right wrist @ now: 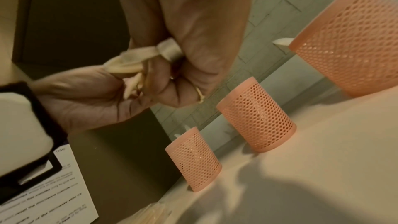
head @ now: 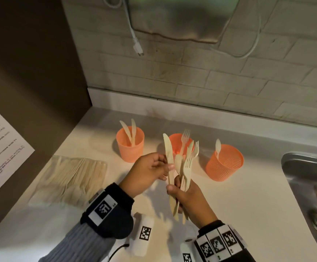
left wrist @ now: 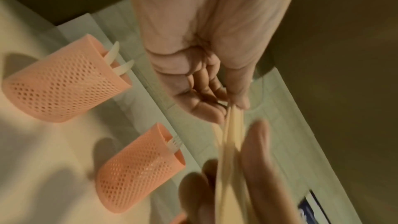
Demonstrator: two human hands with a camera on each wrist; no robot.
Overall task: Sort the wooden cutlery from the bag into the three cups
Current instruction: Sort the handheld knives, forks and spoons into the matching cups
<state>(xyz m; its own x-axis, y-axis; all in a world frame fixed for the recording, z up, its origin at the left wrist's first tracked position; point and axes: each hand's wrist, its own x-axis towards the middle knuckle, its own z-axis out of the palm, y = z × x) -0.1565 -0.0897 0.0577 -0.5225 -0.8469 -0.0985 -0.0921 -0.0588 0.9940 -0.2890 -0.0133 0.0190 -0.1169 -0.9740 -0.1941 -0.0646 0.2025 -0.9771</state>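
Three orange mesh cups stand in a row on the counter: the left cup (head: 130, 146) with two knives, the middle cup (head: 176, 142) with a fork, the right cup (head: 224, 164) with a spoon. My right hand (head: 180, 190) grips a bundle of wooden cutlery (head: 187, 163) upright in front of the middle cup. My left hand (head: 165, 167) pinches a wooden knife (head: 166, 146) at the bundle's left side; its handle runs down through the right fist. The clear bag of cutlery (head: 70, 178) lies flat to the left. The left wrist view shows the fingertips (left wrist: 241, 103) on the sticks.
A steel sink (head: 309, 186) opens at the right edge of the counter. A brown panel with a printed sheet (head: 0, 148) closes off the left. A white cable (head: 135, 38) hangs on the brick wall. White marker-tagged devices (head: 144, 235) lie near the front edge.
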